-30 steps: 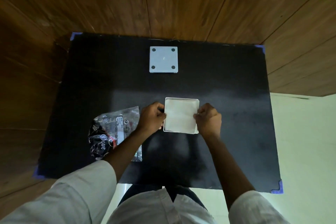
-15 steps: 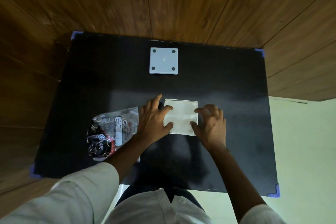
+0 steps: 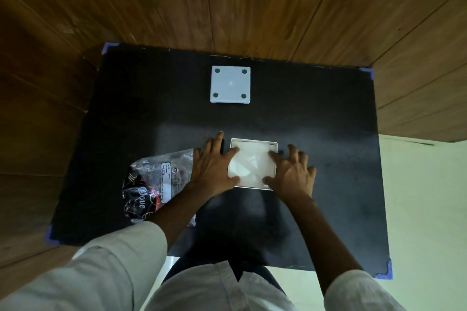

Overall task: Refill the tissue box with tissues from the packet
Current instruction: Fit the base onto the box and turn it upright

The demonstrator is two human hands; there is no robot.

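Observation:
A white square tissue box (image 3: 274,145) lies open on the black table, filled with white tissues (image 3: 251,165). My left hand (image 3: 214,166) rests on its left side, fingers spread, fingertips pressing on the tissues. My right hand (image 3: 293,171) lies on the right side the same way, thumb and forefinger on the tissues. The crumpled plastic tissue packet (image 3: 154,182), black and clear with a white label, lies left of the box, partly under my left forearm. The box's white lid (image 3: 230,84), with dark round pads at its corners, sits apart at the table's far middle.
The black table (image 3: 328,134) has blue tape at its corners and stands against wooden wall panels (image 3: 227,2). Pale floor shows to the right and below. Bare table surface lies between the lid and the box and to the right.
My hands were pinching the box's sides with closed fingers; they have opened and now lie flat with fingers spread, pressing the tissues down. The tissue surface looks creased now.

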